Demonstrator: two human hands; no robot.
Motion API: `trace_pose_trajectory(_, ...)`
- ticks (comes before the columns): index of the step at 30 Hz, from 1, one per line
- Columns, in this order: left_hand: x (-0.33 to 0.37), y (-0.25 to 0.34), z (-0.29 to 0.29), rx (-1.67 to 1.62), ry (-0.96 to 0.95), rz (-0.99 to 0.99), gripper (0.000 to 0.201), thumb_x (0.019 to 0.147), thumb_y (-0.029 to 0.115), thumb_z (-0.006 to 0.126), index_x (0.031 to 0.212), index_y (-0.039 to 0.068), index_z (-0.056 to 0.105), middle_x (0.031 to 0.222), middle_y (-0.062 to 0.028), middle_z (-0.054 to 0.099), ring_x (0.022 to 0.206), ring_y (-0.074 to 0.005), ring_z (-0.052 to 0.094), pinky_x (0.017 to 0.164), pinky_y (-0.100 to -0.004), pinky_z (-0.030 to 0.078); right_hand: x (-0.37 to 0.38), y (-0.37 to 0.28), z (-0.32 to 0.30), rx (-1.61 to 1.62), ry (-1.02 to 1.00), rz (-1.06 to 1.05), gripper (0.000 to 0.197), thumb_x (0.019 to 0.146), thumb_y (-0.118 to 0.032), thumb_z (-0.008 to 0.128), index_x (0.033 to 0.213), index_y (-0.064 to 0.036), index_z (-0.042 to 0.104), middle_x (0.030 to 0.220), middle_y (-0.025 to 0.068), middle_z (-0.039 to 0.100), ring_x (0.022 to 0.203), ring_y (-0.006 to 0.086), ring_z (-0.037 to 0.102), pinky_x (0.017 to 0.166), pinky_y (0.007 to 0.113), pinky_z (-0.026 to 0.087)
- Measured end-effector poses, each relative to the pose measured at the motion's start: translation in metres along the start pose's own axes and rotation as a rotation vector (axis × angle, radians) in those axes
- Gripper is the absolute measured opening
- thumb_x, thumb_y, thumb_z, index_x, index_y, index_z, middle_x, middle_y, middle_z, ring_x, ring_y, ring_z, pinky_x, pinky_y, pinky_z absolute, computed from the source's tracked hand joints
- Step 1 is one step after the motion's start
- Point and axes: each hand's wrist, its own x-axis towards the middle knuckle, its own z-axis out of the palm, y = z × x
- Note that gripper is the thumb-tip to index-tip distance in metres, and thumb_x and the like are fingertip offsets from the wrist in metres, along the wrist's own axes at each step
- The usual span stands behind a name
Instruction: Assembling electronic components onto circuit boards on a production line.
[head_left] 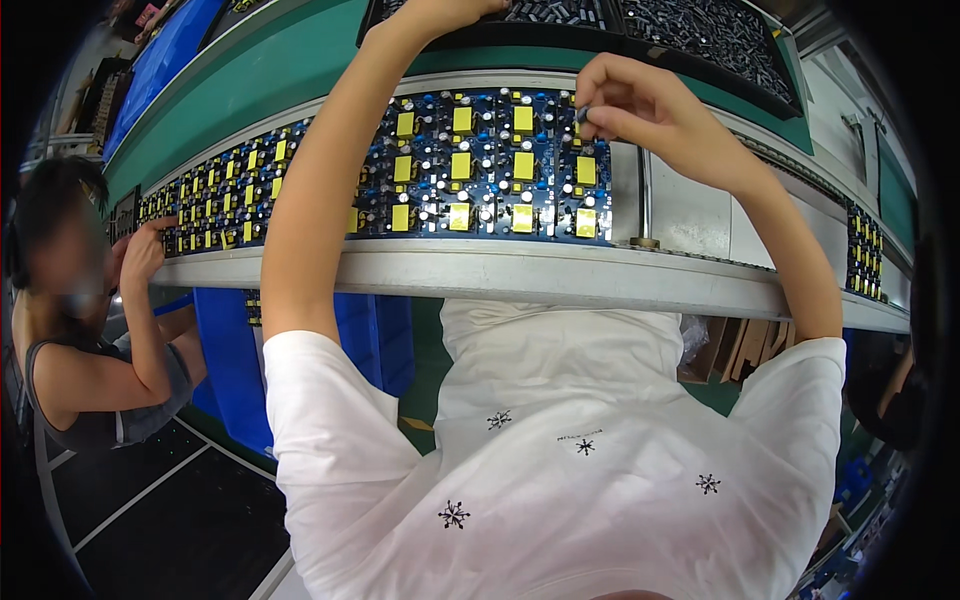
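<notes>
My right hand (640, 105) is over the right end of a blue circuit board panel (490, 190). Its thumb and fingers pinch a small dark cylindrical capacitor (583, 115), partly hidden by the fingertips. The panel carries rows of yellow block components, with small silver-topped round parts around them. My left arm reaches across the panel, and my left hand (445, 14) is at the near edge of a black tray (480, 36) of loose dark cylindrical parts. The picture's upper edge cuts off that hand's fingers.
A second black tray (790, 98) of loose small parts adjoins at the upper right. The conveyor's metal rail (480, 268) runs in front of me. At the left, a co-worker's hand (145, 255) touches the boards. Blue bins (235, 370) stand below the line; another panel (865, 250) lies far right.
</notes>
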Motion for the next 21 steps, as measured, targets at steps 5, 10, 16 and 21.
trace_pose_trajectory(5,-0.010,0.004,0.005,0.079,0.352,0.242,0.012,0.084,0.006,0.069,0.094,0.000,0.067,0.082,-0.0148,0.067,0.076,-0.0275,0.067,0.069,-0.0359,0.052,0.005,-0.003,0.012,-0.331,0.074,-0.075,0.008,0.097,-0.005,0.058,0.103,-0.0010,0.058,0.089,0.0048,0.065,0.085,0.0105,0.062,0.080,0.025,0.051)
trace_pose_trajectory(10,-0.046,0.049,-0.003,-0.061,0.490,0.338,0.012,0.082,0.003,0.070,0.092,-0.001,0.064,0.088,-0.0143,0.063,0.072,-0.0279,0.064,0.067,-0.0364,0.051,0.011,-0.001,0.026,-0.544,0.086,-0.070,0.010,0.088,0.000,0.064,0.097,0.0025,0.061,0.088,0.0094,0.064,0.082,0.0172,0.063,0.078,0.030,0.052)
trace_pose_trajectory(16,-0.114,0.076,0.000,-0.166,0.373,0.291,0.014,0.080,0.004,0.073,0.093,0.001,0.068,0.087,-0.0113,0.067,0.075,-0.0239,0.065,0.069,-0.0344,0.051,0.017,0.004,0.027,-0.756,0.009,-0.170,0.014,0.084,0.001,0.067,0.096,0.0029,0.063,0.090,0.0148,0.064,0.083,0.0293,0.064,0.077,0.037,0.052)
trace_pose_trajectory(21,-0.146,0.075,0.008,-0.137,0.313,0.317,0.012,0.081,0.000,0.072,0.093,0.002,0.071,0.090,-0.0075,0.068,0.079,-0.0226,0.068,0.069,-0.0311,0.054,0.019,-0.002,0.030,-0.853,0.009,-0.183,0.011,0.083,0.000,0.067,0.093,0.0026,0.063,0.091,0.0162,0.065,0.086,0.0350,0.063,0.079,0.041,0.050)
